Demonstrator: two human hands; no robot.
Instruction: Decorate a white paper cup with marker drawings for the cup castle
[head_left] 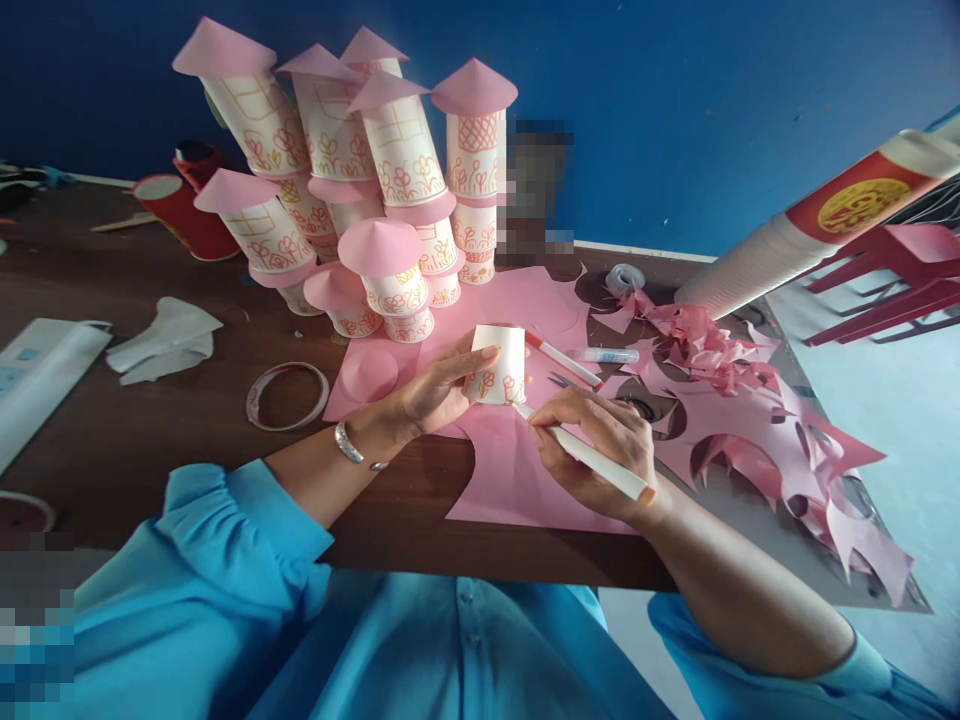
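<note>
My left hand (441, 385) is closed round a white paper cup (499, 350), its thumb across the side. Flowers in red and orange lines are drawn on the cup's lower part. In my right hand (600, 435) is a white marker (600, 465) with an orange end, its tip at the cup's lower edge. Pink paper (540, 490) lies under both hands. Just beyond the cup, a second marker (562, 360), white with red and orange parts, rests on the paper. A pair of scissors lies partly hidden behind my right hand.
Decorated cup towers with pink cone roofs (474, 90) stand at the back left. Pink paper scraps (757, 420) and a glue stick (611, 355) lie to the right, near a long stack of cups (810, 230). A tape roll (286, 396) lies on the left, by crumpled white paper (169, 340).
</note>
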